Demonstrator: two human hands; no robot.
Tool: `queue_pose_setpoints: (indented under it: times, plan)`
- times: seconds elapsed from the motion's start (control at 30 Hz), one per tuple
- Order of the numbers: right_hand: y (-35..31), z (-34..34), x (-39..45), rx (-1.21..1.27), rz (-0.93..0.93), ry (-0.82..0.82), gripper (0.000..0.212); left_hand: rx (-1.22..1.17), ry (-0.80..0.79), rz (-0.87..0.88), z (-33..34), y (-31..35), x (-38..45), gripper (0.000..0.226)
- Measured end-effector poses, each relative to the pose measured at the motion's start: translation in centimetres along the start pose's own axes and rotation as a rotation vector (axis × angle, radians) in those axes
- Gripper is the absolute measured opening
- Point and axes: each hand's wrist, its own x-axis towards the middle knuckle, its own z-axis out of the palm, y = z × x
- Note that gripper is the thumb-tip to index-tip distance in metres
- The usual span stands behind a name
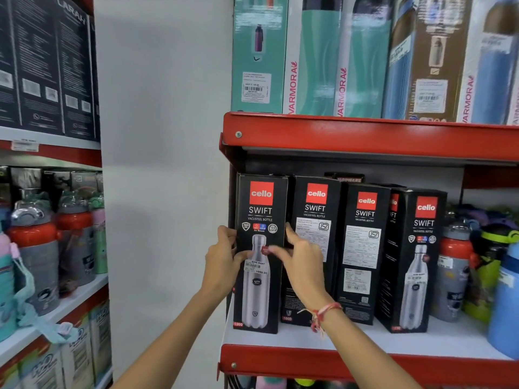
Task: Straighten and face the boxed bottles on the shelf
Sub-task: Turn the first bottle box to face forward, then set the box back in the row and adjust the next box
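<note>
Several tall black Cello Swift bottle boxes stand in a row on the white shelf (351, 339) with a red front lip. The leftmost box (259, 220) faces front, showing a steel bottle picture. My left hand (222, 262) grips its left edge and my right hand (302, 258) holds its right edge, thumb across the front. The second box (316, 209) and third box (363, 248) show their text sides. A fourth box (394, 203) is mostly hidden behind the fifth box (420, 262), which faces front and is turned slightly.
Loose bottles, a grey one with a red cap (452, 265) and a blue one (505, 304), crowd the shelf's right end. Teal and blue Varmora boxes (317, 57) fill the shelf above (365, 138). Another rack of bottles (42, 242) stands at left beyond a white wall.
</note>
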Motion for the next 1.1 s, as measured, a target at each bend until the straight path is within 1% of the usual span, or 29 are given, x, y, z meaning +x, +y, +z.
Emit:
queue_pose_setpoints:
  times: [0.07, 0.1, 0.13, 0.17, 0.2, 0.23, 0.27, 0.33, 0.43, 0.5, 0.57, 0.63, 0.77, 0.83, 0.9, 1.0, 1.03, 1.1]
  plan:
    - [0.3, -0.7, -0.1, -0.025, -0.044, 0.171, 0.04, 0.009, 0.026, -0.022, 0.2, 0.1, -0.3, 0.037]
    - [0.6, -1.0, -0.1, -0.07, -0.056, 0.256, 0.036, 0.016, 0.048, -0.027, 0.3, 0.2, -0.5, 0.037]
    - [1.1, -1.0, 0.0, -0.152, -0.048, 0.312, 0.037, 0.029, 0.074, -0.023, 0.5, 0.3, -0.8, 0.039]
    - [1.5, -0.9, 0.1, -0.252, -0.02, 0.341, 0.046, 0.053, 0.1, -0.012, 0.7, 0.6, -1.2, 0.042]
    - [1.8, -0.7, 0.3, -0.345, 0.023, 0.342, 0.063, 0.089, 0.132, 0.007, 0.9, 0.9, -1.5, 0.045]
    - [2.0, -0.5, 0.4, -0.398, 0.073, 0.301, 0.082, 0.132, 0.167, 0.034, 1.1, 1.1, -1.7, 0.048]
    - [1.9, -0.4, 0.5, -0.415, 0.123, 0.252, 0.099, 0.171, 0.201, 0.063, 1.4, 1.3, -1.8, 0.051]
    - [1.9, -0.2, 0.9, -0.376, 0.197, 0.183, 0.119, 0.219, 0.239, 0.092, 2.1, 1.8, -1.9, 0.05]
    - [2.1, -0.7, 1.5, -0.226, 0.223, 0.095, 0.13, 0.236, 0.289, 0.139, 3.0, 2.6, -2.4, 0.048]
    - [2.7, -1.6, 1.5, -0.13, 0.191, 0.07, 0.132, 0.222, 0.32, 0.204, 3.4, 3.1, -2.9, 0.046]
    - [3.5, -3.0, 1.0, -0.016, 0.143, 0.072, 0.132, 0.189, 0.318, 0.25, 3.9, 3.7, -3.4, 0.044]
    - [4.1, -4.9, 0.6, 0.096, 0.095, 0.059, 0.132, 0.137, 0.272, 0.265, 4.3, 4.4, -3.7, 0.043]
    - [4.4, -9.6, 0.6, 0.23, 0.035, -0.032, 0.125, 0.01, 0.135, 0.237, 5.0, 5.7, -4.2, 0.046]
    - [4.5, -11.7, 0.9, 0.307, 0.033, -0.077, 0.123, -0.036, 0.072, 0.216, 5.4, 6.3, -4.6, 0.055]
    - [5.0, -13.0, 1.2, 0.383, 0.045, -0.111, 0.121, -0.086, -0.032, 0.181, 5.8, 7.1, -5.1, 0.068]
    - [5.3, -13.8, 1.1, 0.524, 0.073, -0.14, 0.117, -0.057, -0.216, 0.113, 6.5, 8.2, -5.8, 0.087]
    - [5.3, -13.9, 1.0, 0.568, 0.08, -0.148, 0.114, -0.045, -0.258, 0.089, 6.7, 8.3, -5.9, 0.088]
    - [5.3, -13.8, 0.8, 0.623, 0.08, -0.178, 0.11, -0.041, -0.281, 0.051, 7.0, 8.3, -5.9, 0.083]
